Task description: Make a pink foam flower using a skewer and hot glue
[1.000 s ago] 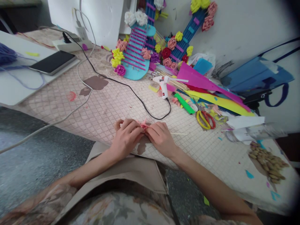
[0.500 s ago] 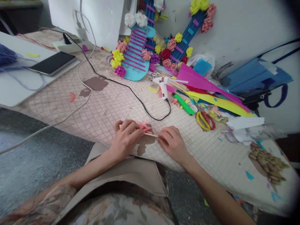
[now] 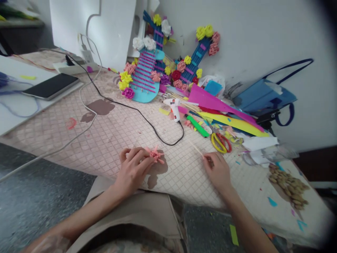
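Left hand (image 3: 133, 168): fingers curled over a pink foam flower (image 3: 154, 155), pinning it flat on the table (image 3: 105, 137) so the rolled petals likely keep their form. Right hand (image 3: 218, 170): well apart to the right, pinching a thin wooden skewer (image 3: 197, 149) by its near end, tip angled up-left. Flower: small, spiky, salmon-pink. Beyond: black cable (image 3: 147, 121), glue gun (image 3: 173, 107), scissors (image 3: 220, 142), foam sheets (image 3: 223, 109).

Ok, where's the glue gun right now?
The glue gun lies on the table's far middle, just left of the green marker and in front of the blue foam guitar.
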The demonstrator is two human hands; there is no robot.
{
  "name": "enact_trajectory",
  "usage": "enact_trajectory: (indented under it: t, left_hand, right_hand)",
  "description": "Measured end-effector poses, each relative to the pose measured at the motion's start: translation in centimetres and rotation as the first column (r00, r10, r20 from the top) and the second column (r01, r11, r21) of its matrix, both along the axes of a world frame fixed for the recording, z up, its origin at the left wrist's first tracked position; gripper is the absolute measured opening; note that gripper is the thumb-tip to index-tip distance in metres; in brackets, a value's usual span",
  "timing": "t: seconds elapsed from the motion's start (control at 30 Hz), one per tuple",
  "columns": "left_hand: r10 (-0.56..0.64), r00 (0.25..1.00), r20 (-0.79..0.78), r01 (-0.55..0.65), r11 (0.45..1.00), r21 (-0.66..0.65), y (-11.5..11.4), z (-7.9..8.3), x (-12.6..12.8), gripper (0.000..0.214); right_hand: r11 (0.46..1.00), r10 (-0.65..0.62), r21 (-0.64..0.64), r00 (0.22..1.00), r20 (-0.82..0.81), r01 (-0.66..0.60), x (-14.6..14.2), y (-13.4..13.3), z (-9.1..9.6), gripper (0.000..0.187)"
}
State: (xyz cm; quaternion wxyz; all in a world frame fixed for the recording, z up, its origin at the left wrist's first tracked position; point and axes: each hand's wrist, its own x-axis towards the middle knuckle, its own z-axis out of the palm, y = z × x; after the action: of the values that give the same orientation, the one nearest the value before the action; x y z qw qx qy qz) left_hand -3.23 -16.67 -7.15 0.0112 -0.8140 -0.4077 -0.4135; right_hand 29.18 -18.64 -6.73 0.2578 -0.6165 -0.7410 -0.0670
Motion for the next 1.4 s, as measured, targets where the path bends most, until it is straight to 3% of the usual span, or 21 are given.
enact_trajectory:
  t: [0.13,0.3,0.43,0.53,0.73,0.83,0.97,1.1,1.17,1.4]
  left_hand:
    - [0.012,0.999,0.036,-0.013,1.000,0.024,0.2,0.4,-0.1,0.013]
    - [0.010,0.998,0.067,-0.015,0.997,0.075,0.6,0.5,-0.5,0.013]
    - [-0.017,0.998,0.061,0.012,0.996,0.086,0.7,0.4,-0.8,0.017]
    - [-0.041,0.998,0.043,0.039,0.998,0.052,0.6,0.2,-0.9,0.016]
    - [-0.047,0.999,0.027,0.046,0.998,0.038,0.6,-0.1,-1.0,0.016]
    - [-0.050,0.998,0.042,0.049,0.998,0.027,0.7,-0.3,-1.0,0.012]
    - [-0.067,0.997,0.049,0.067,0.998,-0.016,0.6,-0.5,-1.1,0.011]
    - [-0.076,0.996,0.051,0.077,0.997,-0.031,0.4,-0.5,-1.2,0.010]
    - [-0.080,0.996,0.046,0.082,0.996,-0.037,0.4,-0.5,-1.3,0.010]
    - [-0.082,0.996,0.046,0.082,0.997,0.001,0.2,-0.7,-1.4,0.014]
  right_hand:
    - [0.993,-0.115,-0.026,0.990,0.086,0.118,1.6,3.0,-0.3,0.013]
    - [0.990,-0.136,0.036,0.985,0.110,0.133,1.4,5.9,0.2,0.015]
    - [0.996,-0.035,0.080,0.998,0.060,0.030,-1.0,8.4,1.4,0.018]
    - [0.995,0.077,0.066,0.997,-0.027,-0.075,-3.6,11.9,2.1,0.018]
    - [0.997,0.017,-0.073,0.998,-0.054,-0.021,-7.9,20.2,2.4,0.033]
    - [0.987,-0.025,-0.159,0.995,-0.096,0.010,-9.2,22.1,2.3,0.022]
    - [0.991,-0.005,-0.133,0.975,-0.224,-0.025,-9.7,21.5,2.7,0.012]
    - [0.995,0.084,-0.014,0.876,-0.475,-0.103,-9.1,18.2,3.7,0.017]
    - [0.985,0.108,-0.047,0.817,-0.566,-0.163,-8.4,15.8,4.3,0.020]
    - [0.901,0.181,-0.220,0.786,-0.591,-0.373,-4.2,7.9,4.3,0.027]
